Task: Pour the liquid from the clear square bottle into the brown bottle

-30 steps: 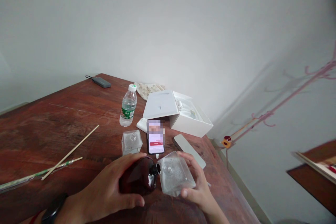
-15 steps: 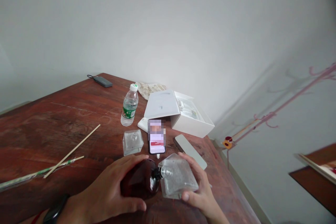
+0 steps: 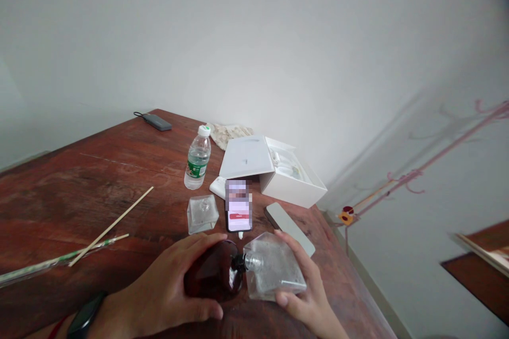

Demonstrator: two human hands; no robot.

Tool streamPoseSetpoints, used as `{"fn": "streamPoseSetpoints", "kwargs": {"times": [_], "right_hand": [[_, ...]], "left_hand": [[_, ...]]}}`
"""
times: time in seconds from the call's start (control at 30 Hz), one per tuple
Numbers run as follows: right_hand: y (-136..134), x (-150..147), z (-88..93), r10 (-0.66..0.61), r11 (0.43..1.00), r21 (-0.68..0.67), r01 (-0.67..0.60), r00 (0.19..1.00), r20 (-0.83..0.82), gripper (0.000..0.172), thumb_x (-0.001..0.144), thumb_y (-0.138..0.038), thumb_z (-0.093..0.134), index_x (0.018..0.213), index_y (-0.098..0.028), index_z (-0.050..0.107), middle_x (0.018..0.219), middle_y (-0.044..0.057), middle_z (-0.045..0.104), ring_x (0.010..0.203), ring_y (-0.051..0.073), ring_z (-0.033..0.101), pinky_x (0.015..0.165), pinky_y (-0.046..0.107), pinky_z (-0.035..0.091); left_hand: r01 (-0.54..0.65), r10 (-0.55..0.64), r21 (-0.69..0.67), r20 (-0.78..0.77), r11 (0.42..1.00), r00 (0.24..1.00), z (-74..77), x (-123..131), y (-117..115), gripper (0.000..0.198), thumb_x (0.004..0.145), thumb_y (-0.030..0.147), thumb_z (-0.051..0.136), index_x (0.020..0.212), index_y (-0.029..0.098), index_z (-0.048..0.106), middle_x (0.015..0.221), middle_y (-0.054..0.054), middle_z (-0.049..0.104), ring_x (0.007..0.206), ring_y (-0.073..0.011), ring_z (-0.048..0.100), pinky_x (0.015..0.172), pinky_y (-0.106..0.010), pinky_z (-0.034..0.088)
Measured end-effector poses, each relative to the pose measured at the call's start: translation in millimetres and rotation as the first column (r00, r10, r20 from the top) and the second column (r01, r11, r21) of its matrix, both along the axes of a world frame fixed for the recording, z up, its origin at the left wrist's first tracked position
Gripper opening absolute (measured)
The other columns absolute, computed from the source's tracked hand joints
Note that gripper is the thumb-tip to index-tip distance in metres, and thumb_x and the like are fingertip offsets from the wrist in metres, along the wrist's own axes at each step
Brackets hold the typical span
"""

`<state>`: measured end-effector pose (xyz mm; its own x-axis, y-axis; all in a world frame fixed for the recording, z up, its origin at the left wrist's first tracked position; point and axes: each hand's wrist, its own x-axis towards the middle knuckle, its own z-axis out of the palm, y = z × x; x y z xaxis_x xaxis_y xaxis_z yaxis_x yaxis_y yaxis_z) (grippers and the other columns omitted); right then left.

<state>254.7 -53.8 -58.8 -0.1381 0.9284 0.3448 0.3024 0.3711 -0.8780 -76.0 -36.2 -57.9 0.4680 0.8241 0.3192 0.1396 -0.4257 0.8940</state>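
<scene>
My left hand [image 3: 175, 291] is wrapped round a dark brown-red rounded bottle [image 3: 210, 273] that lies on its side, its black neck [image 3: 239, 262] pointing right. A clear, square-sided bottle [image 3: 276, 270] is in my right hand [image 3: 306, 288], fingers on its far edge and thumb on its near edge. Its threaded neck points left and meets the black neck of the dark bottle. Whether the two necks touch or one sits inside the other I cannot tell. Beyond my hands stands another clear square-sided piece [image 3: 202, 214].
Behind are a phone [image 3: 238, 217] with its screen lit, a green-labelled water bottle [image 3: 198, 161] and a white box [image 3: 294, 183]. A grey slab-like device [image 3: 290, 229] lies right, wooden sticks [image 3: 115, 222] left, and a dark flat device [image 3: 157, 122] at the far corner of the wooden table [image 3: 107, 159].
The clear bottle in my right hand has shifted slightly right and turned a little. My left hand keeps its grip on the dark bottle. The whole view has moved very slightly.
</scene>
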Motion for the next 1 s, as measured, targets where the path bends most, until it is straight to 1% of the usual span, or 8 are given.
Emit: {"fn": "streamPoseSetpoints", "kwargs": {"times": [0.07, 0.13, 0.3, 0.47, 0.6, 0.73, 0.87, 1.0], "right_hand": [[-1.2, -1.8, 0.5, 0.006, 1.000, -0.015, -0.007, 1.000, -0.011, 0.090, 0.077, -0.074, 0.088, 0.154, -0.036, 0.060, 0.143, 0.013, 0.074, 0.121, 0.040, 0.076, 0.102, 0.050, 0.063], [-2.1, -4.4, 3.1, 0.037, 0.999, -0.020, -0.038, 0.999, -0.039, 0.088, 0.079, -0.072, 0.088, 0.154, -0.037, 0.057, 0.140, 0.011, 0.075, 0.117, 0.038, 0.077, 0.097, 0.047, 0.065], [-2.4, -10.0, 11.1, 0.076, 0.997, -0.003, -0.076, 0.992, -0.100, 0.080, 0.079, -0.069, 0.090, 0.144, -0.036, 0.058, 0.134, 0.011, 0.074, 0.112, 0.036, 0.077, 0.087, 0.041, 0.066], [0.1, -9.9, 13.6, 0.086, 0.993, 0.095, -0.076, 0.991, -0.104, 0.074, 0.078, -0.072, 0.090, 0.138, -0.037, 0.066, 0.133, 0.011, 0.073, 0.121, 0.038, 0.074, 0.096, 0.045, 0.064], [1.4, -8.4, 14.4, 0.061, 0.987, 0.151, -0.048, 0.995, -0.078, 0.075, 0.077, -0.074, 0.089, 0.139, -0.036, 0.070, 0.136, 0.013, 0.072, 0.126, 0.041, 0.071, 0.099, 0.051, 0.063], [2.6, -8.5, 17.0, 0.085, 0.983, 0.171, -0.073, 0.994, -0.067, 0.073, 0.078, -0.074, 0.088, 0.141, -0.041, 0.072, 0.139, 0.012, 0.071, 0.128, 0.040, 0.070, 0.101, 0.051, 0.061], [5.6, -10.8, 25.0, 0.099, 0.978, 0.192, -0.086, 0.993, -0.060, 0.069, 0.079, -0.074, 0.088, 0.139, -0.041, 0.074, 0.137, 0.011, 0.072, 0.127, 0.039, 0.070, 0.102, 0.052, 0.061], [9.9, -13.6, 35.4, 0.124, 0.969, 0.218, -0.116, 0.992, -0.024, 0.067, 0.081, -0.071, 0.088, 0.138, -0.040, 0.076, 0.133, 0.012, 0.075, 0.125, 0.039, 0.071, 0.101, 0.052, 0.063]], "left_hand": [[0.004, -0.004, 0.016, -0.010, 1.000, 1.000, 1.2, -0.4, 0.6, 0.096, 0.079, 0.072, 0.093, 0.158, 0.034, 0.057, 0.158, -0.011, 0.066, 0.141, -0.0408, 0.064, 0.127, -0.056, 0.046], [0.013, -0.012, 0.019, -0.030, 1.000, 0.999, 3.2, -0.6, 0.6, 0.093, 0.080, 0.072, 0.093, 0.157, 0.034, 0.059, 0.156, -0.011, 0.067, 0.138, -0.0410, 0.066, 0.124, -0.056, 0.050], [-0.014, 0.016, 0.038, -0.069, 0.999, 0.997, 4.8, 0.0, 0.6, 0.097, 0.078, 0.076, 0.091, 0.158, 0.033, 0.059, 0.159, -0.012, 0.064, 0.144, -0.0434, 0.061, 0.128, -0.060, 0.043], [0.010, -0.007, 0.060, -0.051, 0.998, 0.999, 5.2, 0.6, -0.2, 0.095, 0.079, 0.078, 0.089, 0.158, 0.035, 0.058, 0.157, -0.011, 0.066, 0.140, -0.0413, 0.065, 0.127, -0.057, 0.046], [-0.022, 0.024, 0.043, -0.044, 0.999, 0.999, 2.9, 1.6, -3.9, 0.096, 0.081, 0.077, 0.089, 0.160, 0.035, 0.056, 0.159, -0.011, 0.065, 0.142, -0.0415, 0.063, 0.127, -0.058, 0.046], [-0.036, 0.037, 0.030, -0.050, 0.999, 0.998, -1.0, 1.2, -5.7, 0.099, 0.078, 0.077, 0.091, 0.160, 0.035, 0.056, 0.158, -0.011, 0.066, 0.141, -0.0421, 0.064, 0.125, -0.056, 0.048], [-0.021, 0.026, 0.051, -0.097, 0.998, 0.995, -0.9, -1.1, -2.5, 0.098, 0.078, 0.075, 0.092, 0.160, 0.034, 0.056, 0.160, -0.012, 0.064, 0.142, -0.0424, 0.063, 0.126, -0.057, 0.047], [0.006, -0.001, 0.052, -0.103, 0.999, 0.995, 4.2, -2.4, 1.8, 0.098, 0.079, 0.079, 0.089, 0.158, 0.030, 0.058, 0.159, -0.014, 0.065, 0.142, -0.0426, 0.063, 0.126, -0.058, 0.045]]}}
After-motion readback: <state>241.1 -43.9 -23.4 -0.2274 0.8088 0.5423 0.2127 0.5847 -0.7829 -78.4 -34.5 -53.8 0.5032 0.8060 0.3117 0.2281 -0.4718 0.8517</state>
